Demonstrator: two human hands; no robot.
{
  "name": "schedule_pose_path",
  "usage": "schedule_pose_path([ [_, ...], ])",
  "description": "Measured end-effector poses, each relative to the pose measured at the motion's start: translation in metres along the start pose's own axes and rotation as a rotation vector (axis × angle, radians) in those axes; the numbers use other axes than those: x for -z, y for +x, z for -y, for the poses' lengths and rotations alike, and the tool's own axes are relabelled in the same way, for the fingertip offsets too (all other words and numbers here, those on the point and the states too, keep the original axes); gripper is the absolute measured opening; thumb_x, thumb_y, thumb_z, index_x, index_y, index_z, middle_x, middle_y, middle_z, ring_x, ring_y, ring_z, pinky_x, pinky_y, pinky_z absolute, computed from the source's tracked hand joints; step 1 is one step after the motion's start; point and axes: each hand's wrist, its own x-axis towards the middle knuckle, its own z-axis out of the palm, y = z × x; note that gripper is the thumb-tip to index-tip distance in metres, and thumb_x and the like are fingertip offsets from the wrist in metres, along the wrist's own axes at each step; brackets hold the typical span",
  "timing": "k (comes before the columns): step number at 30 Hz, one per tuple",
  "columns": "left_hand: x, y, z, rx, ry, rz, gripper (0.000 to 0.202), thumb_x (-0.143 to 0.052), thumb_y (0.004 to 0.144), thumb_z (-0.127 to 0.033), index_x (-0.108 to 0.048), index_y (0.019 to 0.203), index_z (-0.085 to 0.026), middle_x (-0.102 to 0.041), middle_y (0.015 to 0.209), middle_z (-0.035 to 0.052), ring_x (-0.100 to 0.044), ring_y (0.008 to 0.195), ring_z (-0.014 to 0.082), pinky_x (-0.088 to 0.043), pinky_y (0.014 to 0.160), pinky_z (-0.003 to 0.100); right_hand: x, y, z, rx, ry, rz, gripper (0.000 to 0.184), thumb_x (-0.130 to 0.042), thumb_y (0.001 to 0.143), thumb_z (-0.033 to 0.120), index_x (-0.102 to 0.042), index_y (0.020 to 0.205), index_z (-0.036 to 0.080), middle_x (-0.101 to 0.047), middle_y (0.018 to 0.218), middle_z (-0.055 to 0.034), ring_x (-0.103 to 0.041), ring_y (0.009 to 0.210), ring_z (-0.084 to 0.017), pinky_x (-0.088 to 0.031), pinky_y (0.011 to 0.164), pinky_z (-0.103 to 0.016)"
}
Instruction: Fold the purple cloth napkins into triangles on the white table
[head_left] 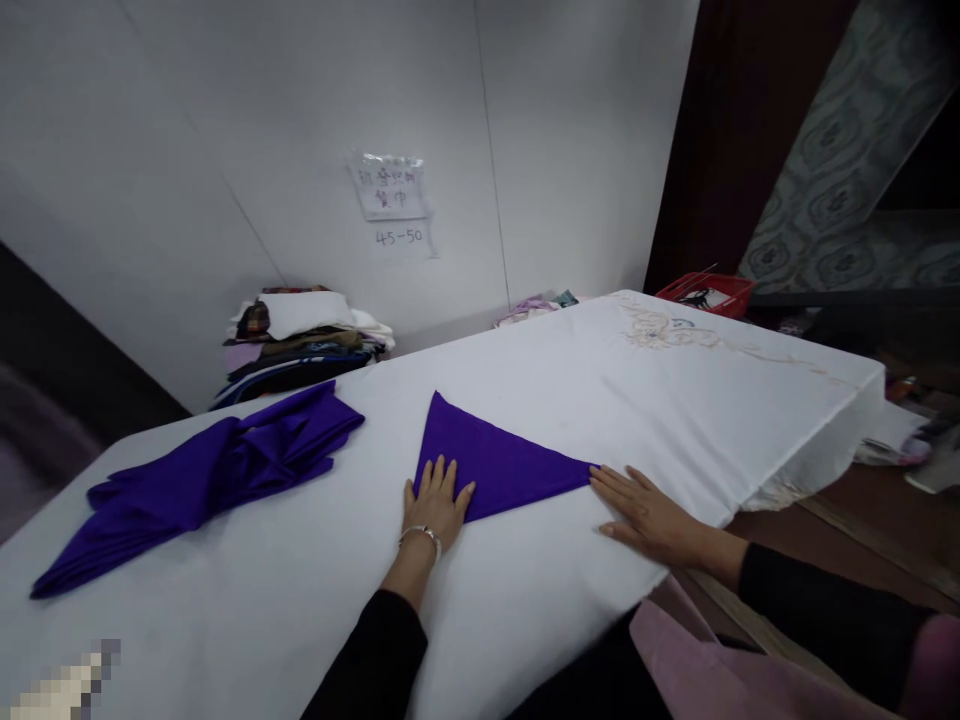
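A purple cloth folded into a triangle (491,460) lies flat on the table's white cover (615,390). My left hand (436,502) rests flat on the triangle's near left corner, fingers stretched out, a bracelet at the wrist. My right hand (646,510) lies flat on the white cover with its fingertips touching the triangle's right tip. Neither hand grips anything.
A bunched heap of purple cloth (217,470) lies at the left of the table. A stack of folded fabrics (300,340) stands against the wall under a paper note (394,205). A red basket (709,293) sits past the far right corner. The table edge runs near my body.
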Motion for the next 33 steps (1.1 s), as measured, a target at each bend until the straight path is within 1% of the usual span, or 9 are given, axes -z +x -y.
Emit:
schedule_pose_path([
  [5, -0.001, -0.002, 0.000, -0.001, -0.028, -0.029, 0.064, -0.018, 0.089, -0.055, -0.027, 0.141, -0.018, -0.020, 0.149, 0.0065, -0.012, 0.137, 0.0255, -0.013, 0.108, 0.052, 0.003, -0.008, -0.007, -0.039, -0.049, -0.006, 0.063, -0.033, 0.090, 0.055, -0.020, 0.143, 0.024, -0.025, 0.147, -0.0098, -0.023, 0.134, -0.027, -0.015, 0.107, -0.054],
  [8, -0.001, -0.003, 0.000, 0.000, -0.044, -0.030, 0.064, -0.018, 0.089, -0.055, -0.027, 0.140, -0.017, -0.020, 0.149, 0.0066, -0.012, 0.137, 0.0252, -0.012, 0.108, 0.052, 0.013, 0.002, 0.007, -0.042, -0.081, -0.086, 0.065, -0.035, 0.090, 0.055, -0.017, 0.144, 0.023, -0.022, 0.148, -0.0091, -0.017, 0.135, -0.027, -0.013, 0.108, -0.053],
  [12, -0.003, -0.003, 0.000, -0.003, -0.056, -0.026, 0.066, -0.015, 0.089, -0.056, -0.026, 0.141, -0.018, -0.018, 0.150, 0.0067, -0.011, 0.137, 0.0253, -0.012, 0.108, 0.052, 0.023, 0.039, 0.053, 0.073, -0.023, -0.147, 0.065, -0.034, 0.091, 0.053, -0.015, 0.144, 0.022, -0.017, 0.149, -0.0089, -0.012, 0.136, -0.025, -0.011, 0.109, -0.051],
  [17, -0.001, -0.001, 0.001, -0.004, -0.011, -0.015, 0.059, -0.020, 0.090, -0.048, -0.026, 0.141, -0.019, -0.018, 0.150, 0.0068, -0.012, 0.137, 0.0247, -0.013, 0.107, 0.053, 0.018, 0.110, 0.123, 0.264, 0.121, -0.014, 0.074, -0.031, 0.088, 0.061, -0.018, 0.144, 0.014, -0.015, 0.149, -0.0126, -0.008, 0.137, -0.024, -0.006, 0.110, -0.047],
  [20, 0.002, 0.000, 0.003, -0.035, 0.025, 0.056, 0.055, -0.028, 0.089, -0.041, -0.028, 0.140, -0.022, -0.015, 0.150, 0.0067, -0.009, 0.138, 0.0257, -0.015, 0.106, 0.054, 0.007, 0.147, 0.144, 0.277, 0.204, 0.012, 0.079, -0.030, 0.086, 0.064, -0.015, 0.144, 0.012, -0.015, 0.149, -0.0143, -0.007, 0.137, -0.025, -0.004, 0.109, -0.048],
  [22, 0.002, 0.001, 0.003, -0.044, 0.035, 0.076, 0.054, -0.029, 0.089, -0.039, -0.028, 0.140, -0.022, -0.014, 0.151, 0.0069, -0.008, 0.138, 0.0258, -0.015, 0.106, 0.054, -0.002, 0.162, 0.147, 0.225, 0.245, 0.036, 0.081, -0.028, 0.087, 0.065, -0.012, 0.144, 0.011, -0.014, 0.149, -0.0152, -0.007, 0.137, -0.027, -0.004, 0.109, -0.050],
  [25, 0.000, 0.003, 0.003, -0.021, 0.037, 0.039, 0.056, -0.026, 0.089, -0.040, -0.024, 0.141, -0.020, -0.015, 0.150, 0.0072, -0.010, 0.138, 0.0243, -0.015, 0.107, 0.053, -0.015, 0.164, 0.137, 0.129, 0.248, 0.059, 0.082, -0.025, 0.086, 0.066, -0.012, 0.144, 0.008, -0.015, 0.149, -0.0171, -0.007, 0.137, -0.029, -0.004, 0.108, -0.051],
  [29, -0.003, 0.004, 0.001, -0.002, 0.023, 0.020, 0.060, -0.020, 0.090, -0.050, -0.024, 0.142, -0.019, -0.016, 0.150, 0.0067, -0.011, 0.138, 0.0249, -0.014, 0.107, 0.053, -0.023, 0.140, 0.115, 0.074, 0.167, 0.004, 0.083, -0.022, 0.085, 0.068, -0.017, 0.144, 0.010, -0.017, 0.149, -0.0158, -0.007, 0.137, -0.028, -0.004, 0.109, -0.050],
  [33, -0.002, 0.003, 0.000, 0.005, 0.006, 0.019, 0.064, -0.017, 0.089, -0.053, -0.023, 0.142, -0.018, -0.015, 0.150, 0.0067, -0.010, 0.138, 0.0253, -0.014, 0.107, 0.053, -0.017, 0.109, 0.088, 0.036, 0.101, 0.014, 0.083, -0.020, 0.084, 0.070, -0.018, 0.144, 0.012, -0.015, 0.149, -0.0139, -0.008, 0.137, -0.028, -0.005, 0.109, -0.050],
])
